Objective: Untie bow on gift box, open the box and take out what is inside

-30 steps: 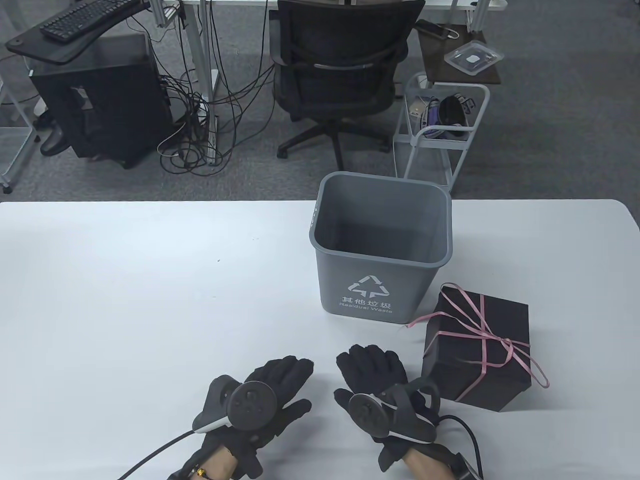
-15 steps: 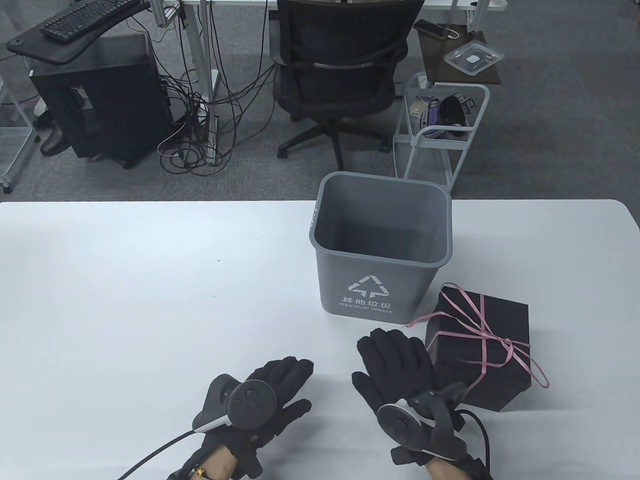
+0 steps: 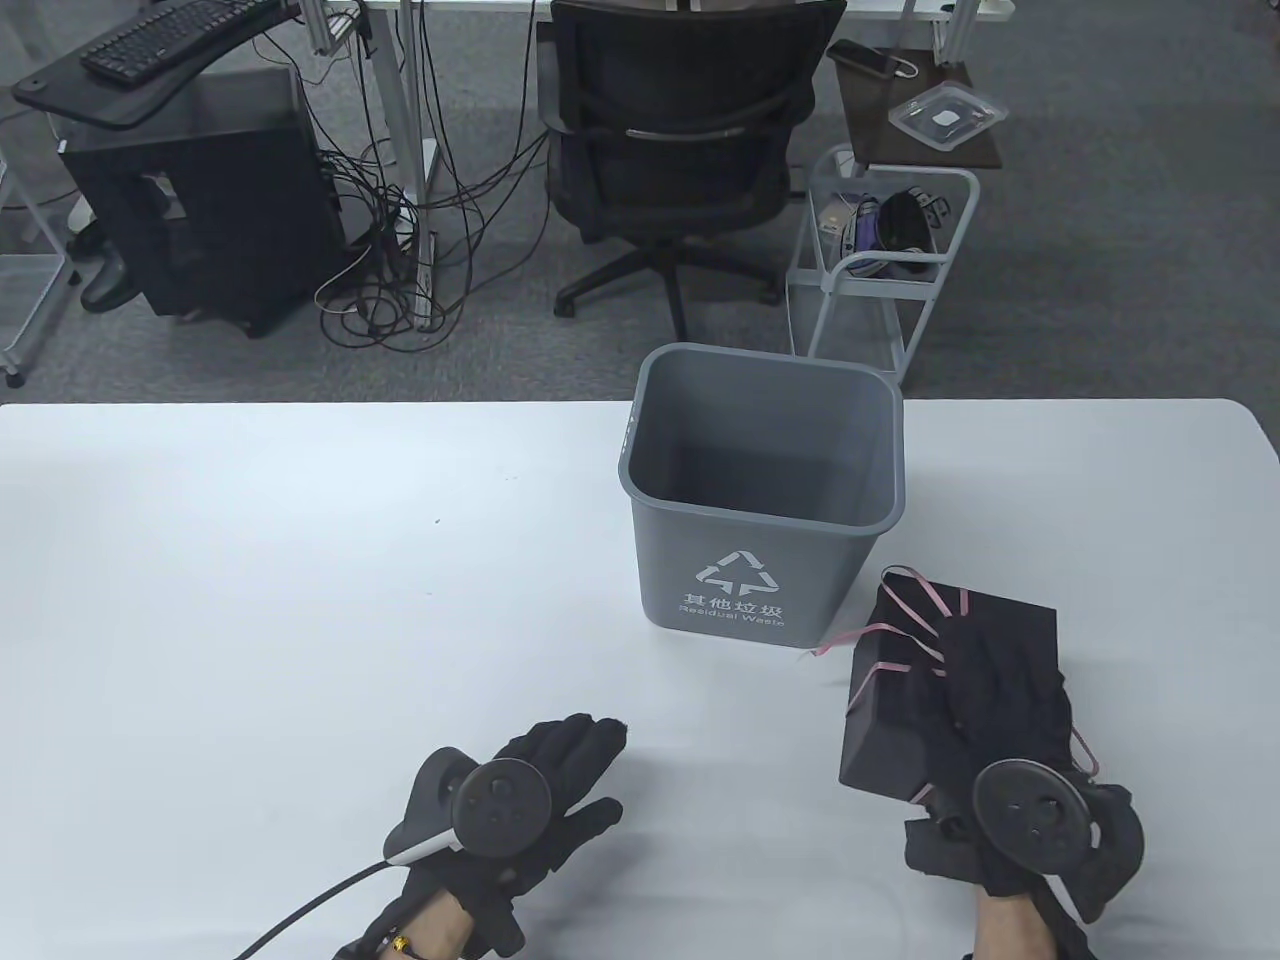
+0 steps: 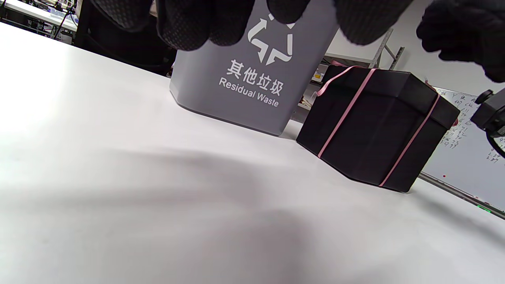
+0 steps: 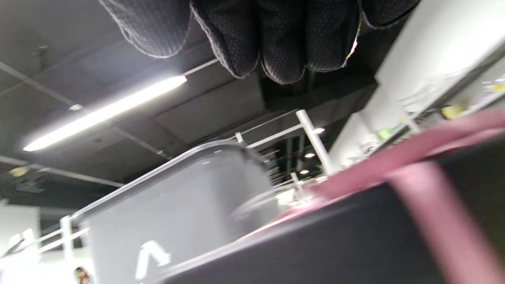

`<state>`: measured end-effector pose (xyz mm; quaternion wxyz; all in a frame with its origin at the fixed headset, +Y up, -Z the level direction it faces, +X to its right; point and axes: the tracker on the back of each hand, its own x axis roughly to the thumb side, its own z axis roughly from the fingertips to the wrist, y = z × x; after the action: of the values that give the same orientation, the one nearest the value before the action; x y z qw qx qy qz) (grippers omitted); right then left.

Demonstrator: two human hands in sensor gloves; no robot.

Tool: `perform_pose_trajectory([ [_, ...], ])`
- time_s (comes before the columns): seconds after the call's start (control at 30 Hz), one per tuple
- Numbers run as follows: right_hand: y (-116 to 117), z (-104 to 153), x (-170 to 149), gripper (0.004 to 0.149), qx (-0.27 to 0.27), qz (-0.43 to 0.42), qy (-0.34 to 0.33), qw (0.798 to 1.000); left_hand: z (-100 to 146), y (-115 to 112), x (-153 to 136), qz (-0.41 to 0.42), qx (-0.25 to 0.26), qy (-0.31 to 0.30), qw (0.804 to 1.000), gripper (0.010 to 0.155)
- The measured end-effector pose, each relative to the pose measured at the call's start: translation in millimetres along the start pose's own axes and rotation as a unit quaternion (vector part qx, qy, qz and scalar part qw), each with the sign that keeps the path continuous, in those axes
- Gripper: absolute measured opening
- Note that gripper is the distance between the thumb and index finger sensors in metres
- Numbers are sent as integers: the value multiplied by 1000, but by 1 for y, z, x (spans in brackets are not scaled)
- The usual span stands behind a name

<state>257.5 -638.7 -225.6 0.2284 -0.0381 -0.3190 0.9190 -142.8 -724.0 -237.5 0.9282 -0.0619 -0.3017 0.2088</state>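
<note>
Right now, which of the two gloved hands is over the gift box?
The right hand lies over the top of the black gift box; the left hand rests flat on the white table, well apart.

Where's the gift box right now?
In the table view the gift box sits on the table's right side, just right of the grey bin, with the right hand over its lid.

Grey bin (image 3: 757, 520) reads "其他垃圾 Residual Waste" under recycling arrows.
</note>
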Motion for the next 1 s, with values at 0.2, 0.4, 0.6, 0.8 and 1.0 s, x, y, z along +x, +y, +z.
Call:
perform_pose_trajectory([
  [0.2, -8, -3, -44, 56, -13, -40, 95, 995, 0, -1, 0, 1, -2, 2, 1000, 70],
  [0.4, 4, -3, -70, 55, 12, -61, 148, 987, 0, -1, 0, 5, -4, 4, 1000, 70],
  [0.6, 22, -2, -86, 57, 54, -101, 175, 978, 0, -1, -1, 8, -3, 3, 1000, 70],
  [0.8, 22, -2, -86, 57, 49, -113, 172, 977, 0, -1, -1, 10, -5, 3, 1000, 70],
  [1.0, 22, -2, -86, 56, 52, -122, 168, 977, 0, -2, -2, 12, -8, 5, 1000, 70],
])
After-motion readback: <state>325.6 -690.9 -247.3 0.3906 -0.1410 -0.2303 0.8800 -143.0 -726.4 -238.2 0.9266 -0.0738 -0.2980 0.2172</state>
